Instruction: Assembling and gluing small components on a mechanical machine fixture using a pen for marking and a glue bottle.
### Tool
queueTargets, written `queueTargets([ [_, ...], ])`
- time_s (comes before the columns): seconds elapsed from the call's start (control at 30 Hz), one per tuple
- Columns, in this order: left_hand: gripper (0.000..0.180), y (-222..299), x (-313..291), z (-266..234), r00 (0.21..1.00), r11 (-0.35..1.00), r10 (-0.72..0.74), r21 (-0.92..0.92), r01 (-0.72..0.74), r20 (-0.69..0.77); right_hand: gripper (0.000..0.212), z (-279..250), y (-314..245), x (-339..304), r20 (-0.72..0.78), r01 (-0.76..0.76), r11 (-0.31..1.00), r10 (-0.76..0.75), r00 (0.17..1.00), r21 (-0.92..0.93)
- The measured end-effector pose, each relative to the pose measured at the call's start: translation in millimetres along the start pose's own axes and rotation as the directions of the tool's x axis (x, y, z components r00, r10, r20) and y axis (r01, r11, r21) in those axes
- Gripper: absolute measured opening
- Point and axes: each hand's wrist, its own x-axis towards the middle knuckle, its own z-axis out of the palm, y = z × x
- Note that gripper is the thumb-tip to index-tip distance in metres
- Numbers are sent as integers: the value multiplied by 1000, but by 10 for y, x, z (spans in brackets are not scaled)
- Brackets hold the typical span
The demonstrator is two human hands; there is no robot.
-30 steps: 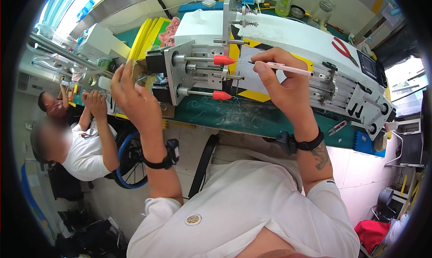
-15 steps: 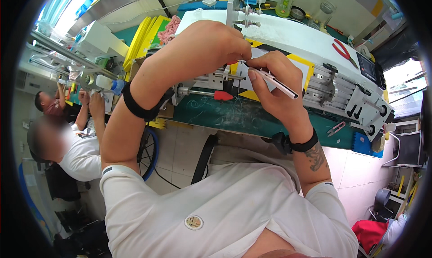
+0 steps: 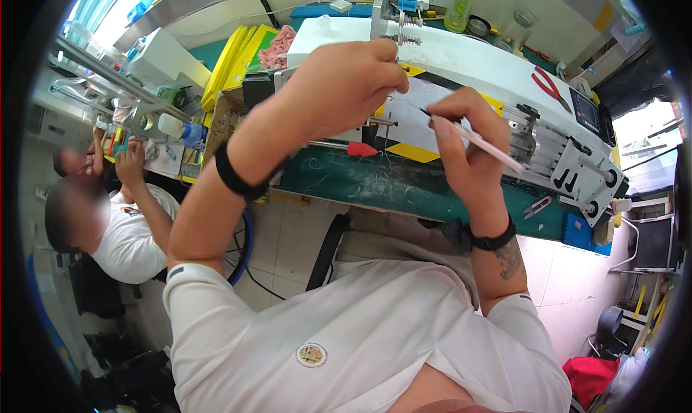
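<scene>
My right hand [image 3: 472, 139] is closed round a slim, whitish pen-like tool [image 3: 499, 152]. Its dark tip points left over a white sheet [image 3: 414, 125] edged with black and yellow stripes. To the left, my left hand [image 3: 353, 78] is held above the metal machine, its fingers pinched together by the sheet's left edge. What those fingers hold, if anything, is too small to make out. Below that hand, a metal rod with a red pointed cap [image 3: 362, 149] sticks out over the green mat. Thin metal pins [image 3: 383, 122] stand between this cap and the left hand.
A metal rail assembly [image 3: 530, 139] runs right, with red-handled pliers [image 3: 551, 89] and a control screen [image 3: 587, 109] behind it. Small thread snips [image 3: 538, 207] lie on the green mat [image 3: 346, 182]. Yellow bins [image 3: 234, 67] stand at left, where co-workers [image 3: 133, 225] sit.
My right hand has moved right and slightly down, drawing the tool's tip away from my left hand. My left hand has shifted a little right and down. The nearer co-worker's arms have moved.
</scene>
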Motion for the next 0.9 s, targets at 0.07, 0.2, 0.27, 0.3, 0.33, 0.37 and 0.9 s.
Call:
queueTargets([
  [0.07,21,242,-145,138,970,991,-50,105,77,-238,12,-166,-152,-97,43,-54,997,56,998,-48],
  [0.2,24,891,-724,405,838,940,-319,-38,339,-442,12,-84,-235,-349,132,-65,998,64,989,6],
  [0.27,21,1134,-862,662,789,865,-501,-189,464,-356,11,13,-148,-451,134,-92,996,90,987,5],
  [0.3,18,1242,-856,755,752,814,-581,-218,538,-313,10,48,-105,-490,134,-145,989,142,981,14],
  [0.33,15,1307,-835,823,706,756,-655,-238,610,-270,10,83,-64,-499,134,-195,980,190,973,29],
  [0.37,15,1306,-830,906,703,752,-659,-240,614,-266,10,109,-43,-514,138,-200,979,194,971,30],
  [0.9,5,1206,-925,1137,743,792,-602,-333,512,-290,7,203,38,-523,161,-221,972,207,965,75],
])
